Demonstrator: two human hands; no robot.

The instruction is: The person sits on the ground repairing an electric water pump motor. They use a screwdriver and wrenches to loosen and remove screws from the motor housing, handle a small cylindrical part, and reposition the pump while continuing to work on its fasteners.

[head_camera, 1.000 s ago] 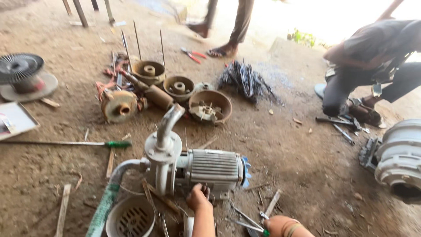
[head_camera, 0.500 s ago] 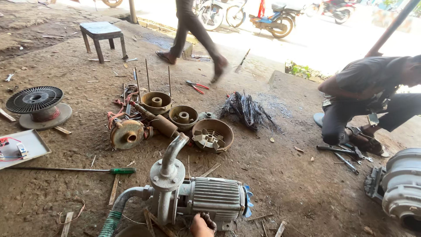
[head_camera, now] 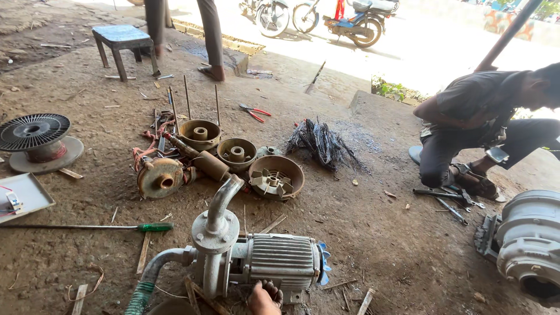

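Down on the dirt floor, one hand (head_camera: 263, 296) rests against the grey water pump (head_camera: 256, 262) at the bottom edge of view.

Its fingers (head_camera: 272, 287) curl together on the lower side of the ribbed motor housing; which hand it is cannot be told, and no other hand of the wearer shows. The pump lies on its side, dusty, with a curved outlet pipe (head_camera: 223, 198), a green hose (head_camera: 140, 296) and a blue fan (head_camera: 322, 263). Judged from this, the heavy body could roll or slip on loose grit and wood scraps, pinching those fingers.
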